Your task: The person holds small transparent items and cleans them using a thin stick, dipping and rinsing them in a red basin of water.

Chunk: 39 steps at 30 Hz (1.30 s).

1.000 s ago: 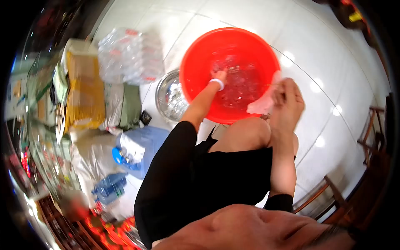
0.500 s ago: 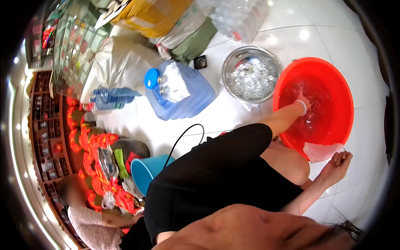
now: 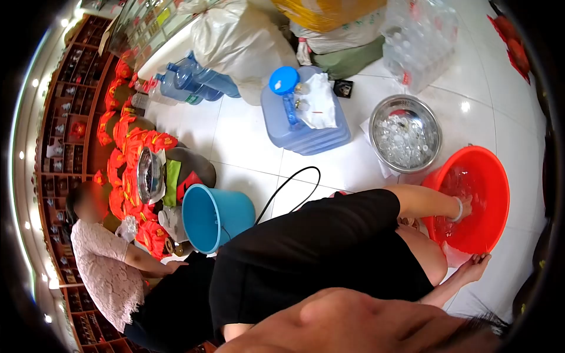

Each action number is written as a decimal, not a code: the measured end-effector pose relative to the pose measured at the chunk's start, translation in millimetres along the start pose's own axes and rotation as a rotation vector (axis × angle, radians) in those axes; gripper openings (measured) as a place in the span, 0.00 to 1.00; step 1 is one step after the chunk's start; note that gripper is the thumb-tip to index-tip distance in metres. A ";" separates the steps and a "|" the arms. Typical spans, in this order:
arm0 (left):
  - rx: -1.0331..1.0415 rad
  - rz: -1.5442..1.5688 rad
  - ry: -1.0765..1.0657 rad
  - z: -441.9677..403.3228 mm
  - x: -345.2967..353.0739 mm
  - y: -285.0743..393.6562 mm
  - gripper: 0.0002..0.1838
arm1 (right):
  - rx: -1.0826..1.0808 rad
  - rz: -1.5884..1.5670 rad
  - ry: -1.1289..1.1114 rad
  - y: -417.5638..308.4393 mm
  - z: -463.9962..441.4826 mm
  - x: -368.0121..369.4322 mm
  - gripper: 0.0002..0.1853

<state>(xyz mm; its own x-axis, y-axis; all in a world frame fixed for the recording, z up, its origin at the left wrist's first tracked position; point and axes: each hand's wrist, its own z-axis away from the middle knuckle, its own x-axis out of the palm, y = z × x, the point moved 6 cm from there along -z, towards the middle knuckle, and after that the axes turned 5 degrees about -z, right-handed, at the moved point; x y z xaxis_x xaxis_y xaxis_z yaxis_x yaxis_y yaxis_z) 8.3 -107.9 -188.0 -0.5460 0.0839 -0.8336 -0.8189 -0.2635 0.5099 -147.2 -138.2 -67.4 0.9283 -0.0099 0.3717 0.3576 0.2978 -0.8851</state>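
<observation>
A red tub (image 3: pixel 505 194) of water stands at the right. My left hand (image 3: pixel 464 207), with a pale band on the wrist, reaches down into it. Its fingers are hidden by the water, and I cannot tell what they touch. At the tub's near rim my right hand (image 3: pixel 478 266) has its fingers curled closed at the edge of a pale pink, thin sheet (image 3: pixel 454 256) that hangs by the rim. Just beyond the tub sits a steel bowl (image 3: pixel 434 154) heaped with small clear pieces (image 3: pixel 405 140).
A large blue water container (image 3: pixel 276 126) with white paper on top stands nearby. A blue bucket (image 3: pixel 203 220) and a black hose (image 3: pixel 285 183) are to the left. Sacks (image 3: pixel 235 44) and bundled clear bottles (image 3: pixel 421 44) line the far side. Another person (image 3: pixel 106 259) is at lower left.
My view has shifted, so the tub and bowl appear lower and farther right. The left hand is still in the water. The right hand and the pale sheet are now closer against the rim.
</observation>
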 end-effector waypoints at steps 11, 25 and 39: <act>0.213 -0.132 -0.061 62.8 5.2 -15.7 0.15 | -0.207 0.560 -0.096 26.6 -33.8 -43.2 0.16; 0.123 -0.577 -0.482 46.3 -56.9 -41.1 0.26 | -0.162 -0.092 0.055 -16.4 14.9 17.1 0.10; 0.183 0.541 -0.326 17.7 -70.5 -31.3 0.17 | -0.230 -0.158 -0.017 -34.6 14.8 20.9 0.11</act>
<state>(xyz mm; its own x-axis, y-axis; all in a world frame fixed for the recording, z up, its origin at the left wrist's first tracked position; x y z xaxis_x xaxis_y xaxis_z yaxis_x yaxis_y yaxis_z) 69.3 -88.6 -141.4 -0.8910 0.2801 -0.3572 -0.4152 -0.1849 0.8907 -141.7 -134.6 -24.8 0.8582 -0.0221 0.5129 0.5131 0.0696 -0.8555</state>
